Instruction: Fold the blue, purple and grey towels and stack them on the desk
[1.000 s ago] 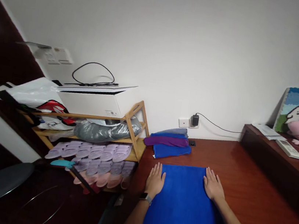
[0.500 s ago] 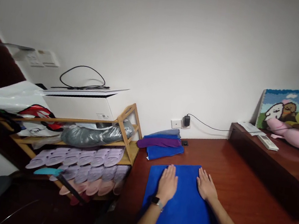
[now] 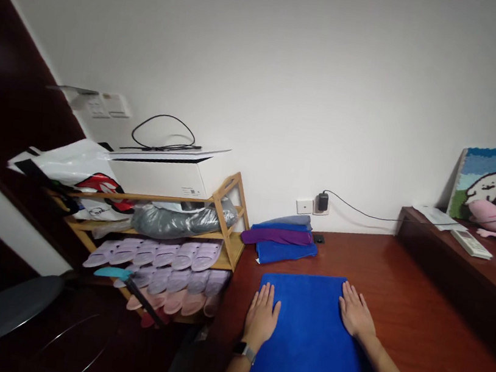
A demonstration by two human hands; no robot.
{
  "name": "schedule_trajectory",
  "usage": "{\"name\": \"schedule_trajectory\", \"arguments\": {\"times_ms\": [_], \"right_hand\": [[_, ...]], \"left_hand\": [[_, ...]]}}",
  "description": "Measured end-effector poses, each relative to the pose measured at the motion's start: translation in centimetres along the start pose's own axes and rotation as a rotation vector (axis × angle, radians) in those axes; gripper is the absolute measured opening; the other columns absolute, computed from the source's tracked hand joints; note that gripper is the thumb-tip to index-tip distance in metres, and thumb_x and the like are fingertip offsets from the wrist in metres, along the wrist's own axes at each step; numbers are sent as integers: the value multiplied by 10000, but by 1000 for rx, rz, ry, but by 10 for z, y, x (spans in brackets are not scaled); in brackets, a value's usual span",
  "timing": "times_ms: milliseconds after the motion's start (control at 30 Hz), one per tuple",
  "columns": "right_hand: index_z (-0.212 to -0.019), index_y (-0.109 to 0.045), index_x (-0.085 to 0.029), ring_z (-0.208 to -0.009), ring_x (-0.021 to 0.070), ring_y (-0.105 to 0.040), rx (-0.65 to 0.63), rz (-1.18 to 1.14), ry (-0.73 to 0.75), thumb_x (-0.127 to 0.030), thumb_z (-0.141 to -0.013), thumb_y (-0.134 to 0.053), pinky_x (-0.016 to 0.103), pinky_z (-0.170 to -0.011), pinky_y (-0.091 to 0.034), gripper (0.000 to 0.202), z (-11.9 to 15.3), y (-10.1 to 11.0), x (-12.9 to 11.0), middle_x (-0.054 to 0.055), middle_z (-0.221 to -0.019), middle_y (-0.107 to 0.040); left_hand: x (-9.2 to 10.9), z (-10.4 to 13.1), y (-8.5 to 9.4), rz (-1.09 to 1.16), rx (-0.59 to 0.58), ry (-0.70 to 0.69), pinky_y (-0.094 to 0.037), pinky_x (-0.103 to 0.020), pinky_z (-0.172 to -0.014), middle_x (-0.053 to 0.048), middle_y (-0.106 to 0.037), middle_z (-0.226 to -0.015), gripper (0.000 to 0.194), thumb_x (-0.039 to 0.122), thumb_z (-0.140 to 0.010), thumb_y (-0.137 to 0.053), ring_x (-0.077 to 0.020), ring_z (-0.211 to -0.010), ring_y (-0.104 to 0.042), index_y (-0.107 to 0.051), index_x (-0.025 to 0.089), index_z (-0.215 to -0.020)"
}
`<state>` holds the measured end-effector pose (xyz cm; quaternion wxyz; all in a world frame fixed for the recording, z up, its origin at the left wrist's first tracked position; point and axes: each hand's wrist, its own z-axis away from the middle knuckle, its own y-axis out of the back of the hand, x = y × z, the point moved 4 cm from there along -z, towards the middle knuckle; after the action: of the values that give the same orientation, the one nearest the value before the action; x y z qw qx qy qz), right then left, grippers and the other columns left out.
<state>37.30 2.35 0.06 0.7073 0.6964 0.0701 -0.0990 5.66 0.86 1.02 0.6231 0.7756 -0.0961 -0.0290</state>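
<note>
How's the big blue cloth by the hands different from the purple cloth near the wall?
The big blue cloth is bright blue, while the purple cloth is purple. The blue one lies spread flat; the purple one is bunched into a narrow strip. The left hand and right hand are at the blue one's edges, but no hand touches the purple one. Both look plain, without patterns.

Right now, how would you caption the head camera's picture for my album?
Left hand and right hand rest at opposite sides of a blue cloth on a reddish table.
</note>
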Motion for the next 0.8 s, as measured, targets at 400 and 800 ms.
{"name": "schedule_trajectory", "arguments": {"times_ms": [400, 800], "right_hand": [[-1658, -236, -127, -1598, 214, -170, -16, -33, 18, -442, -1051, -145, 432, -1305, -142, 689, 46, -9, 5, 39, -1714, -245], [-1648, -260, -94, -1598, 223, -168, -10, -48, 45, -409, -1045, -161, 440, -1304, -153, 687, 49, -2, 1, 74, -1710, -244]], "left_hand": [[-4, 0, -2, -48, 45, 2, -310, -487, -1266, -157, -390, -1645, 609, 391, -1069, -290, -274, -1544, -332, -414, 96, -1587], [172, -2, 0, 170, 22, -334, -295, -424, -1283, -88, -401, -1652, 586, 409, -1104, -229, -207, -1555, -316, -388, 151, -1606]]}}
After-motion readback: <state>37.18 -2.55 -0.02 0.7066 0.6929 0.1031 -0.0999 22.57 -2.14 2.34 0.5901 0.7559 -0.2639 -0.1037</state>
